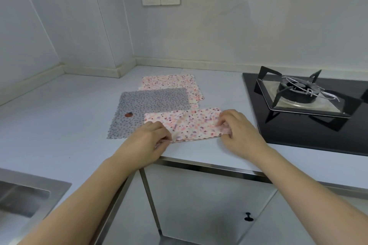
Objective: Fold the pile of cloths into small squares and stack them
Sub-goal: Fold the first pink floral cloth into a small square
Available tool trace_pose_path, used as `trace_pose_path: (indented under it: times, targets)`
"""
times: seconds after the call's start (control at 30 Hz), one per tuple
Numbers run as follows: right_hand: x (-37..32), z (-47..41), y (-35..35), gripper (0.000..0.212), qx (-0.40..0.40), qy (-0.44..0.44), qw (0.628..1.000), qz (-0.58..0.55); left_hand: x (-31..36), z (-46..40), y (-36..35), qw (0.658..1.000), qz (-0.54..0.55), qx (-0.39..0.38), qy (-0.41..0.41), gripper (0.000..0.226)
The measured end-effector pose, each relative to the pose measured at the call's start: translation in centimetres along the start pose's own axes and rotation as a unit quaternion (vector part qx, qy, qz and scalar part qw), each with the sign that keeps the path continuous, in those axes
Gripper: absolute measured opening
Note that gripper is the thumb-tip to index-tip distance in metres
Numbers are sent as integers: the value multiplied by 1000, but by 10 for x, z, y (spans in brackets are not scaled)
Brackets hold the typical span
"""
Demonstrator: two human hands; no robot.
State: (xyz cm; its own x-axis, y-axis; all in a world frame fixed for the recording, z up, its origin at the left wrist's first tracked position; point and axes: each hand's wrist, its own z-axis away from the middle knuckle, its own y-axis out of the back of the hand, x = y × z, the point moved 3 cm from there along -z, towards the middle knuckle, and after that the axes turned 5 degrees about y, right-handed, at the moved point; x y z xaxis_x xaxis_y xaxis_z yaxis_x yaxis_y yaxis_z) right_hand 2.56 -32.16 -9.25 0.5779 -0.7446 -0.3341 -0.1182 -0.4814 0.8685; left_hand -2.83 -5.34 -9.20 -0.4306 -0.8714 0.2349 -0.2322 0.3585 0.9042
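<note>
The table (pixel 65 105) is a pale, smooth, matt slab with a shiny metal strip along its front edge. The grey cloth (pixel 151 103) and two pink speckled cloths (pixel 191 123) (pixel 171 81) look soft, nappy and matt, perhaps microfibre. The hob (pixel 298 135) is glossy black glass, its burner tray (pixel 310 103) brushed metal. The sink (pixel 29 191) is dull steel.

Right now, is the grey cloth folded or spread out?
Spread out: the grey cloth lies flat on the countertop, single layer, untouched.
</note>
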Motion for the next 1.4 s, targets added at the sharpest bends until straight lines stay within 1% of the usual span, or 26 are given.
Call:
trace_pose_path:
  times: [0.07,0.13,0.2,0.23,0.33,0.43,0.47,0.5,0.53,0.57,0.6,0.67,0.7,0.73,0.8,0.83,0.9,0.97,1.0,1.1,1.17,1.23,1.3,1.4]
  targets:
    - [-1,0,-2,39,-29,47,998,-14,2,-3,-2,999,-37,-1,-20,22]
    - [-1,-1,-4,42,-57,60,996,-18,6,-6,-3,997,-74,8,-30,16]
    - [1,-3,-6,41,-61,60,996,-18,8,-8,0,996,-82,27,-12,7]
    - [3,-4,-7,40,-59,59,996,-19,7,-10,4,996,-79,41,11,9]
    - [7,-9,-9,34,-44,36,998,-40,5,-13,17,991,-73,88,68,17]
    - [11,-11,-9,14,-16,1,994,-105,10,-15,24,988,-80,82,106,24]
    - [13,-11,-7,9,-1,-21,990,-141,12,-15,24,988,-89,84,98,24]
    - [15,-11,-4,7,20,-46,982,-182,13,-15,24,988,-100,79,89,18]
    - [18,-11,0,8,47,-70,971,-223,15,-16,23,989,-109,76,63,7]
    - [21,-10,3,8,80,-95,957,-263,17,-16,23,991,-105,55,60,17]
    - [23,-9,7,8,112,-117,940,-299,18,-16,21,993,-106,41,36,33]
    - [25,-7,13,9,152,-138,913,-352,18,-16,21,993,-118,23,16,50]
    - [23,-5,15,10,155,-142,906,-367,18,-16,21,992,-128,7,14,54]
    - [21,-3,17,11,154,-141,902,-378,16,-15,22,991,-132,12,2,54]
    - [17,-1,22,12,152,-136,890,-407,18,-15,25,991,-125,34,-41,46]
    - [15,0,26,14,151,-131,884,-423,19,-15,30,991,-117,49,-51,43]
    - [9,0,38,14,144,-123,878,-440,19,-15,40,992,-94,77,-41,42]
    - [5,-1,52,12,138,-112,883,-433,22,-15,52,996,-40,83,-15,43]
    - [4,-1,60,10,140,-106,887,-427,25,-16,58,997,-3,78,0,40]
    - [2,-1,81,13,153,-99,888,-422,35,-18,73,989,109,80,55,17]
    - [3,0,92,23,163,-102,888,-417,38,-18,77,974,166,106,112,8]
    - [4,1,100,31,169,-108,890,-410,41,-18,75,957,215,120,155,8]
    - [7,-1,105,32,169,-113,894,-400,45,-19,69,950,242,103,169,12]
    - [17,-10,107,21,155,-124,916,-349,48,-21,55,937,294,60,179,18]
